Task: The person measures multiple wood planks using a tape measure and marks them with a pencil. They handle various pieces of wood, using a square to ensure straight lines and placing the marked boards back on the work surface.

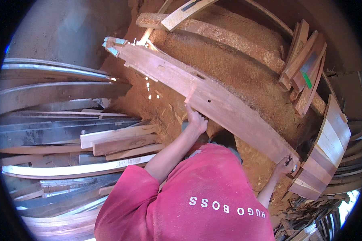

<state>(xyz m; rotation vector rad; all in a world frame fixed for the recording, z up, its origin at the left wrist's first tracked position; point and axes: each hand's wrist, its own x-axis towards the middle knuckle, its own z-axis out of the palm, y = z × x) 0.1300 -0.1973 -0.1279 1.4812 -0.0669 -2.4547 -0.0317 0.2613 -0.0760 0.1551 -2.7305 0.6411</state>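
Stacked planks (68, 130) fill your left; sawdust (237, 76) covers the area beyond. A long plank (153, 62) slants in front of you. Your board (237, 116) lies at its near end, sloping down to your right. Striped wood panel (323, 146) stands right of it. Your left hand (197, 121): fingers partly curled, one touching the board's near left corner. Your right hand (285, 165): bent fingers at the board's right end; can't tell if either pinches. One small dark hole (209, 101) in the board.

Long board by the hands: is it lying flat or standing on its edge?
Lying flat: the long board shows its wide face and a round hole from above.
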